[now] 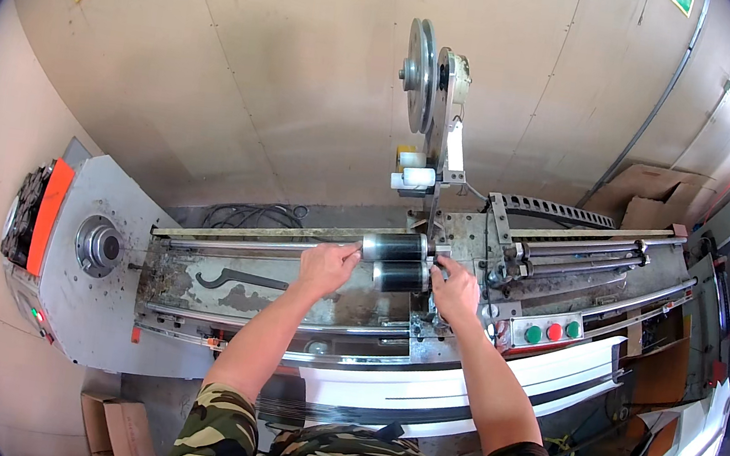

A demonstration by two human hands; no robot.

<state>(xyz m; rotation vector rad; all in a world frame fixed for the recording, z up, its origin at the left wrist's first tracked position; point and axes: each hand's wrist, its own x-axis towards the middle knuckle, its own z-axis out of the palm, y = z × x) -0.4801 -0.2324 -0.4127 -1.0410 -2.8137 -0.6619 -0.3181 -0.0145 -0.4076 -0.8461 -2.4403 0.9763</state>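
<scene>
Two dark cylindrical rollers with shiny metal ends, the upper roller (396,247) and the lower roller (401,277), lie side by side at the middle of a long machine. My left hand (329,268) is at the upper roller's left end, its fingertips pinched together. Whatever lies between them is too small to make out. At the rollers' right ends is my right hand (456,292), thumb and forefinger curled in close to the metal mount (441,250). I cannot see what they grip. A dark hook wrench (243,280) rests on the machine bed, left of my left hand.
Behind the rollers rises an upright arm with a metal wheel (419,76) and white spools (414,178). A grey headstock with a round chuck (100,246) stands at left. Green and red buttons (554,331) sit right of my right hand. White sheeting (381,387) hangs in front.
</scene>
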